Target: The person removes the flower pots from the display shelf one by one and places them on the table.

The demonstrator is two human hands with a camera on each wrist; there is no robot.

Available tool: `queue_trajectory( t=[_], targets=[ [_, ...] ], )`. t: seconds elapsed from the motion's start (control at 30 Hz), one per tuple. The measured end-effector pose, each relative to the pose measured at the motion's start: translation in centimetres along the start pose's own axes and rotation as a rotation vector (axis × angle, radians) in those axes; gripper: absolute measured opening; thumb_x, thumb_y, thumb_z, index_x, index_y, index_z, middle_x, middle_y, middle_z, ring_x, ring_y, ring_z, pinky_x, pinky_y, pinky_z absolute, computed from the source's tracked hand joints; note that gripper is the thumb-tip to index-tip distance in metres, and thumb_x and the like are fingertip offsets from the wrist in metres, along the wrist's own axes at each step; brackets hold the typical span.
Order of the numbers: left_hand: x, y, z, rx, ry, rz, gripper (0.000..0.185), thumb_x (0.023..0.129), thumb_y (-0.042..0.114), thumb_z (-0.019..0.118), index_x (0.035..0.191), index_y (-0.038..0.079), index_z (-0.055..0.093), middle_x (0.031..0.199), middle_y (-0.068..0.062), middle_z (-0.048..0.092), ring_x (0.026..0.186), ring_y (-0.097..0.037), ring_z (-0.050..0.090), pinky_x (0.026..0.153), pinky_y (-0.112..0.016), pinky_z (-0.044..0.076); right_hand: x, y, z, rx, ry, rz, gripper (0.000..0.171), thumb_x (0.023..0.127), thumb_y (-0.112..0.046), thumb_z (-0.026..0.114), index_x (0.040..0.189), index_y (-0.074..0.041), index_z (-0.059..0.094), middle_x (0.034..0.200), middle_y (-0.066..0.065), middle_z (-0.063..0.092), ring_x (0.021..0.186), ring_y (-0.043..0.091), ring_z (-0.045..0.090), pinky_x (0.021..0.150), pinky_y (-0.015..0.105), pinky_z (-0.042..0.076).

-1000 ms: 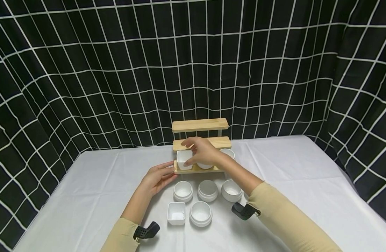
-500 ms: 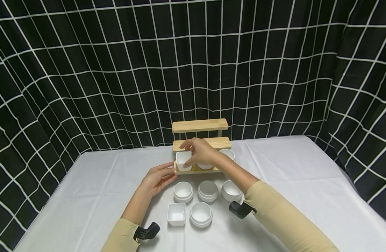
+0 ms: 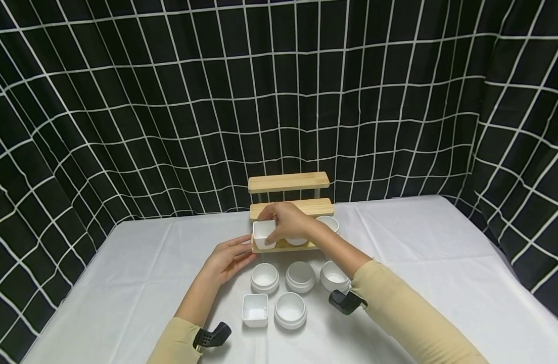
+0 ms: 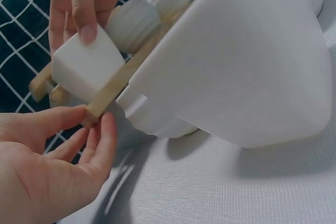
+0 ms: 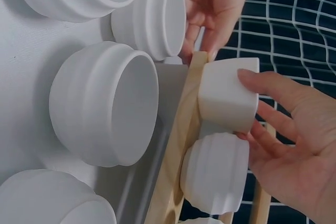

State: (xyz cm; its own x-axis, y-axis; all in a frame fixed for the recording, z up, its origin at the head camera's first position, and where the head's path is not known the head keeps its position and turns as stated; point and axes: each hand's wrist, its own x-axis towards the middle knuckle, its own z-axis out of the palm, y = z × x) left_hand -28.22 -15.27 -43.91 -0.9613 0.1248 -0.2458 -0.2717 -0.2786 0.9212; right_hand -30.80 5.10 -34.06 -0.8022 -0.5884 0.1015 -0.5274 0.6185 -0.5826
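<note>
On the lowest shelf of the wooden rack (image 3: 285,245), the right hand (image 3: 290,221) held the square white cup (image 3: 263,234) in its grip; the left hand (image 3: 226,259), fingers straight, touched the shelf's end.

Before you, a counter (image 3: 124,283) draped in a plain white cloth (image 3: 424,237) spans the near scene. A black curtain (image 3: 124,101) with a white grid pattern hangs along the far side and wraps round left and right. Lighting is even.
</note>
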Motion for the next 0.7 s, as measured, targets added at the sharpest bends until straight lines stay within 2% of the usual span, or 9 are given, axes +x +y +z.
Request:
queue_trajectory(
  t=[0.17, 0.43, 0.7],
  targets=[
    [-0.05, -0.06, -0.02, -0.001, 0.001, -0.003, 0.047, 0.106, -0.007, 0.053, 0.151, -0.013, 0.045, 0.141, -0.028, 0.057, 0.101, -0.016, 0.069, 0.099, -0.027, 0.063, 0.02, -0.02, 0.02, 0.007, 0.011, -0.005, 0.050, 0.076, -0.006, 0.091, 0.122, 0.002, 0.073, 0.118, 0.015, 0.075, 0.097, 0.024, 0.064, 0.082, 0.026, 0.056],
    [-0.14, -0.02, -0.12, 0.005, -0.011, 0.008, 0.046, 0.106, -0.007, 0.052, 0.151, -0.014, 0.045, 0.138, -0.025, 0.059, 0.104, -0.017, 0.068, 0.101, -0.029, 0.062, 0.05, 0.23, -0.07, 0.072, 0.018, 0.018, 0.052, 0.080, -0.006, 0.090, 0.128, 0.000, 0.071, 0.125, 0.017, 0.070, 0.109, 0.029, 0.066, 0.095, 0.035, 0.059],
    [-0.12, -0.02, -0.20, 0.012, -0.014, 0.007, 0.047, 0.106, -0.006, 0.053, 0.152, -0.013, 0.044, 0.132, -0.022, 0.063, 0.104, -0.018, 0.069, 0.101, -0.029, 0.062, -0.03, 0.08, -0.25, 0.099, 0.021, 0.014, 0.055, 0.079, -0.007, 0.090, 0.130, 0.000, 0.071, 0.124, 0.017, 0.069, 0.105, 0.027, 0.067, 0.090, 0.033, 0.058]
  ],
)
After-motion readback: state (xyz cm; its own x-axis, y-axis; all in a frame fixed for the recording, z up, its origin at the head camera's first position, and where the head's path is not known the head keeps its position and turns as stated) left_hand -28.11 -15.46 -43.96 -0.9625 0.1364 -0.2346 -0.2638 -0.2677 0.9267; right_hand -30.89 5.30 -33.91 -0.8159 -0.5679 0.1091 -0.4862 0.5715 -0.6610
